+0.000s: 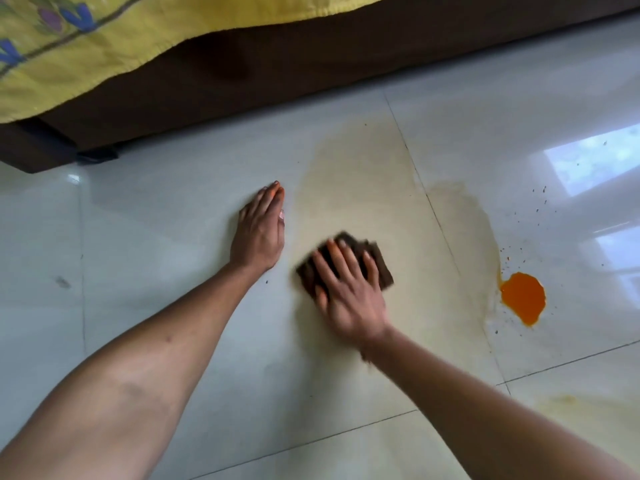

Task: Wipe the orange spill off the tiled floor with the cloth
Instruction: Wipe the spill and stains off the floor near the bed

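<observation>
Cloth [375,258], dark brown and folded into a thick pad, lies on the tiled floor [156,209] under the right hand [349,292], which presses on it with straight, spread fingers; hand and cloth are blurred. The left hand [259,230] rests flat on the tile just left of the cloth, fingers straight and close together, holding nothing. The cloth sits inside a broad, pale yellowish smear [363,181] that runs across a grout line towards the right. At the smear's right end, well apart from the cloth, lies the thick orange spill [523,297], a bright puddle with dark specks [543,202] scattered around it. Behind the hands stands a dark brown bed base [311,64] with a yellow sheet [121,53] hanging over it. The sheet carries blue and purple printed shapes; they are cut off at the edge and cannot be read as writing.
</observation>
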